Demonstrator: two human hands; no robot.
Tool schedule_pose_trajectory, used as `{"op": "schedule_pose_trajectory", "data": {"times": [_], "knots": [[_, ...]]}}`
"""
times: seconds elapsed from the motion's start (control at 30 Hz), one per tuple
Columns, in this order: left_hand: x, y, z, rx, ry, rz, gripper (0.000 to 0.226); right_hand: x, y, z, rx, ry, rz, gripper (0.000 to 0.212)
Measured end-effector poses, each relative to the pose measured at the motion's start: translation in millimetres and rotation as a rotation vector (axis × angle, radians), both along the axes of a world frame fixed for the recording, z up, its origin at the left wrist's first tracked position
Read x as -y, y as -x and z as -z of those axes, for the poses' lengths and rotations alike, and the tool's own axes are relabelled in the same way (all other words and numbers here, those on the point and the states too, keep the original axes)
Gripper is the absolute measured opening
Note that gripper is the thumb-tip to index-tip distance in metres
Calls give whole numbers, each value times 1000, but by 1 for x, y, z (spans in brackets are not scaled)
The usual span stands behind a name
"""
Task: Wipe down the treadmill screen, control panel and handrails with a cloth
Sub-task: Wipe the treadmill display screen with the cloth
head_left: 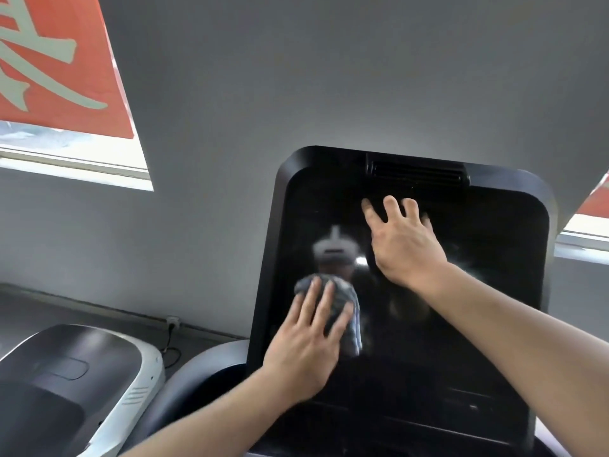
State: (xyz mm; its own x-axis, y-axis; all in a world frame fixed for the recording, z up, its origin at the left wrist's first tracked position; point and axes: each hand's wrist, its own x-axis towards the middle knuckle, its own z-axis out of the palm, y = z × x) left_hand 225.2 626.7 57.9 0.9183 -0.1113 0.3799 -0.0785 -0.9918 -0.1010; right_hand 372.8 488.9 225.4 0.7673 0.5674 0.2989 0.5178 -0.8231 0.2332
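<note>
The treadmill's tall black glossy screen [487,308] fills the middle right of the head view, with a vent grille [417,174] along its top. My left hand [306,351] presses a grey cloth [346,311] flat against the screen's left half, fingers spread over it. My right hand [400,240] lies flat on the upper middle of the glass with its fingers apart and nothing in it. The control panel [461,400] shows dimly as a dark strip below the screen. No handrail is visible.
A neighbouring treadmill's grey and white motor cover [75,384] lies at the lower left. A grey wall stands behind, with a socket and cable [172,324] near the floor. A window with a red banner [59,67] is at the upper left.
</note>
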Motion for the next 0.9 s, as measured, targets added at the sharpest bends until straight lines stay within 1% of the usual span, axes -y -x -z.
{"op": "schedule_pose_trajectory", "data": {"times": [0.07,0.1,0.13,0.2,0.23,0.27,0.3,0.37,0.43,0.5,0.57,0.63,0.7,0.83,0.9], "knots": [[-6,21,20,-15,-79,73,75,0,1,0,-4,8,-3,78],[-15,18,18,5,-103,87,73,-1,2,-1,-5,13,1,79],[-23,12,10,39,-87,66,71,-2,2,0,-6,19,4,79],[-31,-6,-12,90,36,-68,71,-1,2,0,-1,22,5,79],[-28,-11,-17,79,111,-147,72,-1,2,0,4,25,6,80],[-22,-12,-15,71,161,-182,73,-1,2,1,9,27,8,80],[-13,-6,-5,67,164,-175,74,-1,2,1,11,28,11,80],[7,19,25,34,101,-91,78,-2,2,1,10,33,8,81],[13,39,42,-15,51,-38,80,-2,3,1,14,45,9,82],[8,25,28,12,80,-49,75,-3,4,1,8,48,22,83],[6,-5,-10,71,153,-101,67,-4,5,2,4,51,22,83],[7,-23,-29,56,187,-154,64,-3,5,3,8,49,21,83],[6,-8,-11,51,174,-136,65,-3,5,4,6,51,16,84],[6,68,73,50,68,-138,67,-5,4,5,5,58,19,86],[-2,70,79,31,82,-147,67,-5,3,6,10,64,26,87]]}}
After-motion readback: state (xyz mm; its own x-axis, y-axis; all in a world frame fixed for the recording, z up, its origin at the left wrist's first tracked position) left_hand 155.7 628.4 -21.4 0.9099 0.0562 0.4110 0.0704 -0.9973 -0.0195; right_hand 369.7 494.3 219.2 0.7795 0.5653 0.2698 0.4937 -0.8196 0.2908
